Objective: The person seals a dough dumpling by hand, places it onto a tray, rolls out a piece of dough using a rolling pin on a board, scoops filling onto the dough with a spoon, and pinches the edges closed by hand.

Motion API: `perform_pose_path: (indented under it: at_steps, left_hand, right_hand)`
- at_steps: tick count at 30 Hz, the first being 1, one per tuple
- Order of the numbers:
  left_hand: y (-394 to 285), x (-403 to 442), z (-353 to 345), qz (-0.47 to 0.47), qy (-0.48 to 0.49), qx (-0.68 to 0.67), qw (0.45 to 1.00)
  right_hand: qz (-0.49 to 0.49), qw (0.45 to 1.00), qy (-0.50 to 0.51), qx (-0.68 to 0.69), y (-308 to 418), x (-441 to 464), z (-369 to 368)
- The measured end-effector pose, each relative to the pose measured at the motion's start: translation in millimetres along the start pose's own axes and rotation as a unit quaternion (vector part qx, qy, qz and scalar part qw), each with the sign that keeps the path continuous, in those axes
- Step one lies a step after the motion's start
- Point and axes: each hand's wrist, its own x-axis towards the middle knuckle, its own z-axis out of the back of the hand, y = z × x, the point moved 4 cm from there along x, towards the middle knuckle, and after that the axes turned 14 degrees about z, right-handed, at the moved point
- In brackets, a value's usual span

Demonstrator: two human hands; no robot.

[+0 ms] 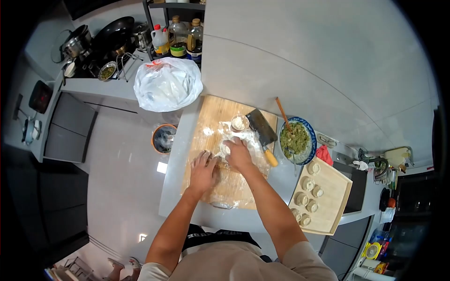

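On the floured wooden board (199, 140), my right hand (239, 154) pinches the edge of a small round dough wrapper (225, 149). My left hand (203, 171) lies palm down just left of it, its fingers over what looks like a thin wooden rolling pin (225, 166), mostly hidden by my hands and right forearm. Beyond my right hand sits a small bowl of flour (239, 122). Beside that bowl lies a cleaver (262, 129) with a yellow handle, pointing towards my right forearm.
A blue-rimmed bowl (312, 140) of green filling holds a wooden utensil and a spoon. Several filled dumplings sit on a wooden tray (328, 213) at the right. A white plastic bag (168, 84) stands at the far left, and an orange-rimmed bin (153, 140) is on the floor.
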Motion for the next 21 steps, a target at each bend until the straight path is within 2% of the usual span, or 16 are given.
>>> perform_pose_path:
  at_steps: [3, 4, 5, 7, 9, 15, 17, 19, 21]
  left_hand:
    - [-9, -2, 13, 0.001, -0.01, -0.044, 0.999]
    - [-20, -3, 15, -0.005, -0.019, -0.087, 0.996]
    - [-28, -1, 14, -0.02, -0.01, -0.093, 0.995]
    - [-38, 4, -2, 0.004, 0.007, -0.192, 0.981]
    - [-70, 6, -13, -0.01, 0.045, -0.199, 0.979]
    - [-182, -35, -91, -0.136, 0.159, -0.231, 0.95]
    - [-219, -56, -120, -0.125, 0.262, -0.252, 0.923]
    - [-252, -77, -137, -0.13, 0.285, -0.253, 0.915]
    - [-283, -90, -159, -0.153, 0.31, -0.22, 0.912]
  right_hand:
    - [-0.014, 0.999, 0.01, 0.051, -9, -6, 16]
    - [-0.052, 0.986, -0.085, 0.136, -16, -30, 35]
    - [-0.067, 0.985, -0.096, 0.129, -19, -44, 41]
    - [-0.077, 0.977, -0.14, 0.139, -18, -83, 63]
    - [-0.112, 0.966, -0.194, 0.13, -14, -132, 83]
    - [-0.253, 0.928, -0.249, 0.116, -12, -297, 139]
    - [-0.254, 0.907, -0.315, 0.116, -24, -350, 150]
    - [-0.274, 0.899, -0.323, 0.114, -41, -391, 163]
    - [-0.34, 0.879, -0.312, 0.116, -65, -424, 172]
